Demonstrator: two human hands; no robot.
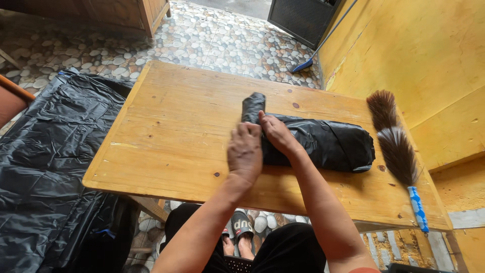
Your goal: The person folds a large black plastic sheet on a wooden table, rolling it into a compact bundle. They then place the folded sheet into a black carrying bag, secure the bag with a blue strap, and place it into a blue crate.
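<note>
A rolled bundle of black plastic sheet (328, 144) lies across the middle of a wooden table (172, 136), with a narrow twisted tail (252, 105) sticking up at its left end. My left hand (245, 151) is curled over the bundle's left end and looks slightly blurred. Right beside it, my right hand (276, 133) rests on top of the bundle, its fingers gripping the plastic near the base of the tail. The two hands touch each other.
A feather duster (396, 146) with a blue patterned handle lies along the table's right edge. A heap of black plastic sheeting (50, 151) covers the floor on the left. A yellow wall (419, 50) stands to the right, with a blue broom (305, 63) leaning at the back.
</note>
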